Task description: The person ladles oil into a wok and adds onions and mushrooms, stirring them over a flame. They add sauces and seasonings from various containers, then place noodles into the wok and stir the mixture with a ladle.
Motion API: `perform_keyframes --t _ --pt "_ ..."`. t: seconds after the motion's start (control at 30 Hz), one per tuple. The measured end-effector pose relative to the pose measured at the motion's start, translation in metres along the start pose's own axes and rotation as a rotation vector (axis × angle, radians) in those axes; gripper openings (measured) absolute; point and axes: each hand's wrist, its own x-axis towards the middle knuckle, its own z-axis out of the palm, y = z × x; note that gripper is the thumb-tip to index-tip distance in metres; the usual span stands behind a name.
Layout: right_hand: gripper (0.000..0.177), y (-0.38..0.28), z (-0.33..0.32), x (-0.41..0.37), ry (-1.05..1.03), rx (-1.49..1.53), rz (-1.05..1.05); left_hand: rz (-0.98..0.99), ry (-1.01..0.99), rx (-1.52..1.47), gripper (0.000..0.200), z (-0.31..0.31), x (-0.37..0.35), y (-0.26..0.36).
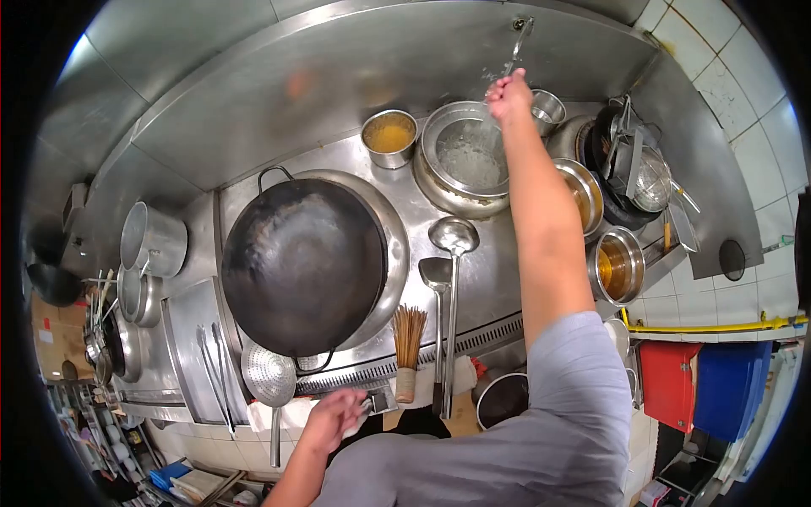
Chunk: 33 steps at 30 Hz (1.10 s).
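Observation:
My right hand (509, 97) reaches up to the faucet (520, 42) on the back wall; its fingers are curled by the spout, and what they grip is hard to make out. Water splashes there, above a round metal basin (469, 156) of water. My left hand (338, 414) hovers low at the stove's front edge, fingers bent, near a white cloth (291, 414). A large dark wok (304, 266) sits on the burner. Right of it lie a ladle (454, 237), a wok spatula (436, 275) and a bamboo brush (407, 342).
A perforated skimmer (269, 376) lies before the wok. Behind stands a pot of yellow contents (389, 135). Bowls of amber liquid (617, 266) and stacked strainers (650, 182) are on the right. Metal pots (152, 241) and tongs (215, 372) are on the left.

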Motion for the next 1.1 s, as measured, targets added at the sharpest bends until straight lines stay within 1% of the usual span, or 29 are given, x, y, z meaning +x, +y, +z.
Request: perform_keyframes --t 0.03,0.07,0.1,0.13,0.17,0.2,0.23,0.27,0.3,0.33,0.37,0.4,0.43,0.47,0.5,0.53,0.6,0.63,0.67,0.7,0.77,0.8,0.83,0.9,0.93,0.97,1.03,1.07,1.1 --pt "0.035 0.008 -0.006 -0.023 -0.14 -0.073 0.04 -0.056 -0.069 -0.038 0.03 0.013 0.024 0.005" --pt "0.021 0.022 -0.013 -0.05 -0.281 -0.146 0.086 -0.047 -0.049 -0.005 0.035 0.048 0.047 0.018" --pt "0.017 0.036 -0.021 -0.075 -0.328 -0.265 0.216 -0.033 -0.144 -0.08 0.036 0.052 0.1 0.009" --pt "0.015 0.052 -0.032 -0.102 -0.371 -0.382 0.345 -0.045 -0.135 -0.198 0.028 0.11 0.113 0.036" --pt "0.017 0.064 -0.041 -0.147 -0.412 -0.476 0.418 -0.045 -0.374 -0.315 0.026 0.1 0.192 0.022" --pt "0.021 0.077 -0.05 -0.195 -0.454 -0.571 0.493 -0.039 -0.177 -0.272 0.024 0.142 0.207 0.047" --pt "0.031 0.101 -0.072 -0.224 -0.528 -0.829 0.467 0.003 -0.267 -0.33 0.035 0.158 0.258 0.05" --pt "0.033 0.119 -0.092 -0.25 -0.547 -0.905 0.5 0.058 -0.221 -0.3 0.036 0.181 0.281 0.06" --pt "0.034 0.127 -0.121 -0.268 -0.667 -0.915 0.547 0.129 -0.214 -0.292 0.034 0.198 0.297 0.063" --pt "0.034 0.124 -0.132 -0.293 -0.562 -0.882 0.463 0.24 -0.328 -0.321 0.033 0.199 0.315 0.059" --pt "0.033 0.124 -0.142 -0.316 -0.457 -0.848 0.382 0.228 -0.319 -0.325 0.033 0.199 0.325 0.055" --pt "0.033 0.131 -0.159 -0.33 -0.447 -0.85 0.393 0.251 -0.134 -0.133 0.032 0.2 0.332 0.05" --pt "0.033 0.145 -0.185 -0.336 -0.131 -0.816 0.153 0.273 0.044 0.062 0.033 0.2 0.336 0.04" --pt "0.034 0.164 -0.217 -0.338 0.179 -0.762 -0.095 0.267 0.04 0.062 0.033 0.193 0.333 0.028" --pt "0.035 0.207 -0.28 -0.328 0.352 -0.78 -0.229 0.38 0.09 0.273 0.04 0.182 0.326 0.019" --pt "0.04 0.218 -0.292 -0.358 0.439 -1.108 -0.143 0.498 0.139 0.488 0.049 0.174 0.318 0.012" --pt "0.061 0.227 -0.292 -0.425 0.595 -1.493 0.179 0.575 0.166 0.628 0.056 0.169 0.272 0.008" --pt "0.066 0.235 -0.297 -0.448 0.591 -1.555 0.279 0.651 0.205 0.757 0.063 0.166 0.239 0.012" --pt "0.073 0.251 -0.318 -0.457 0.532 -1.662 0.352 0.627 0.165 0.918 0.067 0.162 0.204 0.02" --pt "0.073 0.252 -0.318 -0.473 0.524 -1.656 0.346 0.721 0.143 1.046 0.063 0.15 0.194 0.016" --pt "0.077 0.251 -0.311 -0.5 0.3 -1.723 0.116 0.906 0.037 1.141 0.05 0.125 0.166 0.018" --pt "0.079 0.249 -0.306 -0.504 0.288 -1.838 0.122 1.084 0.038 1.148 0.032 0.113 0.14 0.023" --pt "0.079 0.248 -0.312 -0.502 0.283 -1.844 0.117 1.086 0.043 1.141 0.032 0.099 0.12 0.027" --pt "0.066 0.256 -0.337 -0.493 0.163 -1.742 -0.272 1.238 0.092 1.14 0.017 0.061 0.085 0.032" --pt "0.063 0.257 -0.331 -0.493 0.159 -1.734 -0.405 1.275 0.094 1.171 0.02 0.039 0.072 0.035" --pt "0.063 0.259 -0.327 -0.493 0.157 -1.734 -0.409 1.319 0.159 1.201 0.021 0.019 0.062 0.036" --pt "0.06 0.242 -0.304 -0.51 -0.084 -1.609 -0.28 1.371 0.248 1.209 0.025 -0.018 0.042 0.035" --pt "0.059 0.253 -0.328 -0.494 -0.149 -1.489 -0.3 1.399 0.28 1.222 0.028 -0.032 0.033 0.035" --pt "0.059 0.23 -0.297 -0.51 -0.163 -1.386 -0.123 1.366 0.289 1.228 0.031 -0.044 0.029 0.032"
